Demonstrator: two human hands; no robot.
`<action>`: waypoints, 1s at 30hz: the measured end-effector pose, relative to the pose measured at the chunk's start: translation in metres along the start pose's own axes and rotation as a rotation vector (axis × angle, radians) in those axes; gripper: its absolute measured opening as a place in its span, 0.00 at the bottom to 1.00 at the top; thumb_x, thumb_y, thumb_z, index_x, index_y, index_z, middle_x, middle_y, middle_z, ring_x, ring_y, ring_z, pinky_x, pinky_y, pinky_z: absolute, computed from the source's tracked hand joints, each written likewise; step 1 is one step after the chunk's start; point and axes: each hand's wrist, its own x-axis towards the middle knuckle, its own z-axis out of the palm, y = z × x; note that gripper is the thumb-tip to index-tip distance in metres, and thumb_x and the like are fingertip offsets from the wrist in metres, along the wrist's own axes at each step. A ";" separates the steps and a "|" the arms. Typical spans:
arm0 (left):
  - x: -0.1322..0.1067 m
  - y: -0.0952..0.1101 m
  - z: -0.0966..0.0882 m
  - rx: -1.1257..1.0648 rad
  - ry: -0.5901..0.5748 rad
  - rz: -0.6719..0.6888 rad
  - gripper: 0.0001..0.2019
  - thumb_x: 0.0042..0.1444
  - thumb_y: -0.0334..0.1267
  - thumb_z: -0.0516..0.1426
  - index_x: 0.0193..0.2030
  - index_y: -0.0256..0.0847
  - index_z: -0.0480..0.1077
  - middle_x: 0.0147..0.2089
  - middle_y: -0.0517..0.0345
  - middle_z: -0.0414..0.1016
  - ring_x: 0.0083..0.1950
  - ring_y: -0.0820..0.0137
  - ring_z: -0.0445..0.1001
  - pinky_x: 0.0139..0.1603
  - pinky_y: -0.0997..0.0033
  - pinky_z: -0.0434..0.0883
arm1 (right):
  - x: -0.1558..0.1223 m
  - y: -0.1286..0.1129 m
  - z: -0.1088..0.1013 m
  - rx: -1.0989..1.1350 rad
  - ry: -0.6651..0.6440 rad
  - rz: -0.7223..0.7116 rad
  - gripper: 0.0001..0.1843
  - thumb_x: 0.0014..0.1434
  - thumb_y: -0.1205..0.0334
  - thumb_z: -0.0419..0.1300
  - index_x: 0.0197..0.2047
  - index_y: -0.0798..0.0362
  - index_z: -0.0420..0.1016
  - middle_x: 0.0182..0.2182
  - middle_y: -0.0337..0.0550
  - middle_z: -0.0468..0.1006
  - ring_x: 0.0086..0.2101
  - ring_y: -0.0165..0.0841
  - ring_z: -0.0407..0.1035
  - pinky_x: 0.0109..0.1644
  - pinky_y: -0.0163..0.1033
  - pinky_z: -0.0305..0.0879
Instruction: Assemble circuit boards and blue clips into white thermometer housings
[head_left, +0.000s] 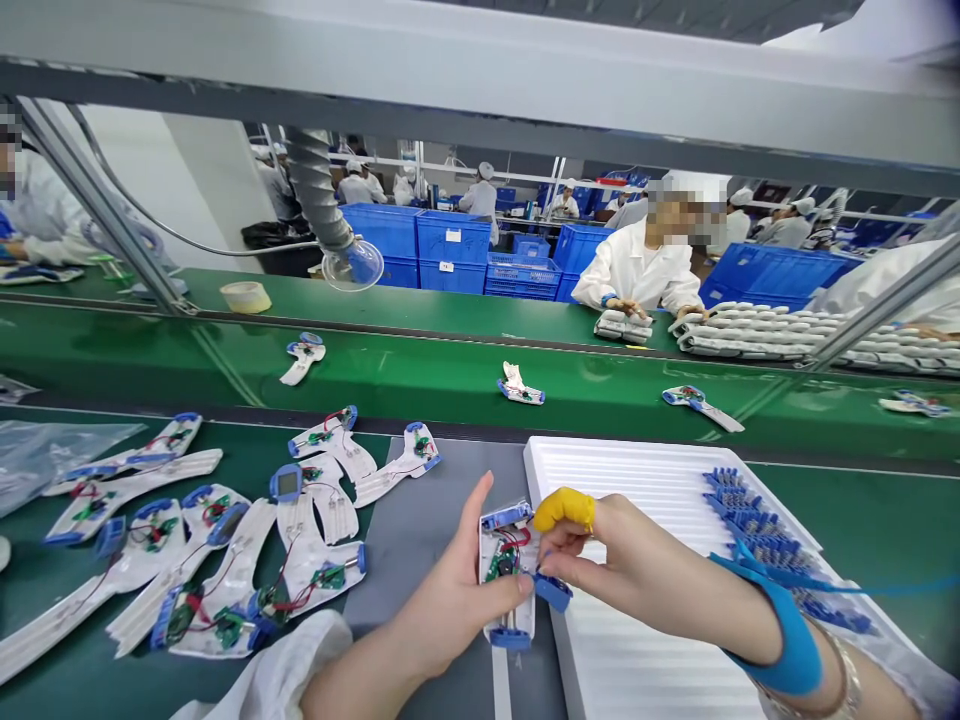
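My left hand [442, 595] is closed around an open white plastic housing [490, 615], its thumb pressed across the front. Inside the housing are a green circuit board [496, 566], red wires and blue end pieces. My right hand [600, 545], with a yellow finger cot on one finger, pinches at the housing's right edge. A small blue plastic part [553, 592] sits tilted at those fingertips, beside the housing. The exact contact is partly hidden by the fingers. A blue wrist strap [787, 640] circles my right wrist.
Several similar open housings [307, 560] with boards and wires lie at left. On the right, a white ridged tray [637, 500] holds rows of blue parts [757, 530]. More housings lie on the green conveyor [420, 370]. Across it, a co-worker [645, 260] handles stacked white pieces.
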 end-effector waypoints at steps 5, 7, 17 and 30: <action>-0.002 0.001 0.001 0.103 0.035 0.037 0.49 0.48 0.42 0.62 0.67 0.49 0.32 0.48 0.56 0.72 0.44 0.70 0.71 0.47 0.72 0.63 | 0.002 0.001 0.000 -0.028 0.003 -0.017 0.03 0.59 0.67 0.55 0.36 0.51 0.69 0.30 0.38 0.78 0.31 0.28 0.73 0.36 0.32 0.69; -0.002 0.002 0.002 0.105 0.073 0.067 0.49 0.48 0.44 0.62 0.67 0.47 0.32 0.49 0.54 0.72 0.45 0.68 0.71 0.48 0.71 0.64 | 0.000 0.002 0.003 -0.107 0.083 -0.018 0.04 0.58 0.64 0.57 0.38 0.51 0.68 0.32 0.39 0.77 0.32 0.30 0.72 0.37 0.34 0.70; 0.003 0.002 0.003 0.055 0.183 0.123 0.45 0.48 0.39 0.61 0.66 0.45 0.36 0.56 0.50 0.68 0.53 0.63 0.68 0.56 0.62 0.61 | -0.001 0.012 0.029 -0.707 0.281 -0.199 0.15 0.51 0.65 0.63 0.43 0.56 0.70 0.36 0.48 0.74 0.33 0.40 0.72 0.33 0.43 0.72; 0.002 -0.001 0.008 -0.152 0.264 0.094 0.44 0.46 0.33 0.61 0.66 0.46 0.42 0.46 0.56 0.75 0.45 0.68 0.72 0.52 0.67 0.64 | -0.004 0.024 0.050 -0.788 0.366 -0.310 0.09 0.58 0.67 0.55 0.43 0.60 0.69 0.36 0.52 0.73 0.36 0.42 0.66 0.36 0.46 0.67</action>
